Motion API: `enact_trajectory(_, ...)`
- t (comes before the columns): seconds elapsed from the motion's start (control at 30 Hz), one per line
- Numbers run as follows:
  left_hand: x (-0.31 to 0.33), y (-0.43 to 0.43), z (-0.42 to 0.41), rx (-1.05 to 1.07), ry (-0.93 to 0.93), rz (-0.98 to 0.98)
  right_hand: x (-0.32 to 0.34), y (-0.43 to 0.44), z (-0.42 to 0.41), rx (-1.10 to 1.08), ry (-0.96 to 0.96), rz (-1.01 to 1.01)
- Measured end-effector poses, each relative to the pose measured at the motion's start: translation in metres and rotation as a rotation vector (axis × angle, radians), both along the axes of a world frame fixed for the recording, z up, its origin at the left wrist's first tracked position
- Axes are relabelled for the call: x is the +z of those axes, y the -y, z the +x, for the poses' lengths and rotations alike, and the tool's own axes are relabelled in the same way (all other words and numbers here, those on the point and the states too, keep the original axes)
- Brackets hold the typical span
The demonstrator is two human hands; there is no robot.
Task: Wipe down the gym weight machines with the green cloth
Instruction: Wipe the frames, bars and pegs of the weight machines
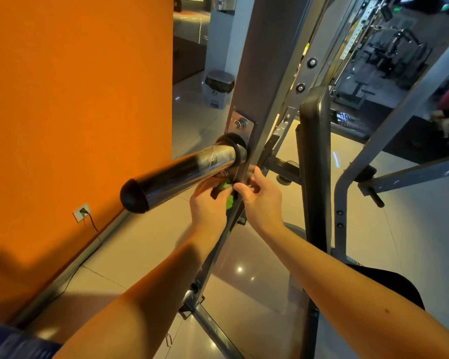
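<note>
A grey steel upright [259, 73] of the weight machine rises through the middle of the view. A chrome weight peg with a black end cap [176, 177] sticks out of it toward me. Just under the peg, my left hand [208, 206] grips the green cloth [227, 193] against the slanted frame bar. Only a small bunch of the cloth shows between my two hands. My right hand [259, 198] is on the other side of the bar, thumb and fingers curled round its edge beside the cloth.
An orange wall [75, 99] with a socket and cable stands close on the left. A black padded backrest [315, 151] and grey frame tubes [347, 190] crowd the right. A grey bin [218, 88] stands behind. Glossy tiled floor lies below.
</note>
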State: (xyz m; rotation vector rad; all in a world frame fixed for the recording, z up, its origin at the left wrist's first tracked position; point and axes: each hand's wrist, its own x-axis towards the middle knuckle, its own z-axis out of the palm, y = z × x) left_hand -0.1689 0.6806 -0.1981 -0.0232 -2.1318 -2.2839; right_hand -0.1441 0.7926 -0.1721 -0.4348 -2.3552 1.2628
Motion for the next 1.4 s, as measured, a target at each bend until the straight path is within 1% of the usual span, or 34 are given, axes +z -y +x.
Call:
enact_trajectory(0.07,-0.009,0.003,-0.002,0.005,0.027,-0.002,0.001,0.0,0.0,-0.004,0.006,-0.012)
enact_trajectory(0.17,-0.031,0.013,-0.012,0.068,0.176,0.083,0.004,0.004,0.003,-0.034,0.025,-0.04)
enact_trajectory(0.3,-0.044,0.024,-0.016,0.137,0.276,0.075,0.009,0.006,0.007,-0.056,0.039,-0.058)
enact_trajectory(0.4,-0.06,0.04,-0.006,0.174,0.278,0.062,-0.001,0.004,0.024,-0.076,0.079,-0.091)
enact_trajectory(0.57,-0.074,0.057,0.021,0.193,0.244,-0.125,-0.053,-0.005,0.053,-0.001,0.255,-0.19)
enact_trajectory(0.67,-0.068,0.053,0.034,0.194,0.212,-0.19,-0.075,-0.01,0.05,0.045,0.292,-0.206)
enact_trajectory(0.73,-0.052,0.045,0.04,0.186,0.162,-0.193,-0.08,-0.013,0.044,0.052,0.269,-0.229)
enact_trajectory(0.8,-0.036,0.032,0.041,0.159,0.067,-0.233,-0.077,-0.013,0.04,0.052,0.241,-0.244)
enact_trajectory(0.9,-0.028,0.005,0.023,0.093,-0.01,-0.389,-0.074,-0.013,0.036,0.042,0.205,-0.276)
enact_trajectory(0.97,-0.039,-0.006,0.016,0.095,-0.074,-0.513,-0.079,-0.012,0.034,0.053,0.198,-0.274)
enact_trajectory(1.0,-0.046,-0.007,0.015,0.084,-0.139,-0.559,-0.082,-0.012,0.033,0.057,0.187,-0.277)
enact_trajectory(1.07,-0.06,-0.004,0.016,0.004,-0.328,-0.634,-0.09,-0.009,0.03,0.045,0.154,-0.288)
enact_trajectory(1.13,-0.069,0.003,0.013,-0.056,-0.418,-0.674,-0.092,-0.005,0.027,0.045,0.113,-0.3)
enact_trajectory(1.17,-0.071,0.004,0.008,-0.054,-0.392,-0.671,-0.092,-0.002,0.026,0.046,0.096,-0.303)
enact_trajectory(1.2,-0.07,0.005,0.0,-0.023,-0.324,-0.646,-0.093,0.0,0.023,0.039,0.079,-0.31)
enact_trajectory(1.27,-0.066,0.009,-0.023,0.073,-0.065,-0.571,-0.096,0.003,0.017,0.017,0.05,-0.305)
enact_trajectory(1.3,-0.064,0.014,-0.036,0.105,0.014,-0.547,-0.098,0.004,0.014,0.0,0.051,-0.298)
enact_trajectory(1.33,-0.065,0.021,-0.05,0.127,0.015,-0.535,-0.1,0.005,0.012,-0.018,0.048,-0.297)
enact_trajectory(1.4,-0.073,0.036,-0.069,0.181,-0.086,-0.475,-0.111,0.003,0.011,-0.049,0.046,-0.29)
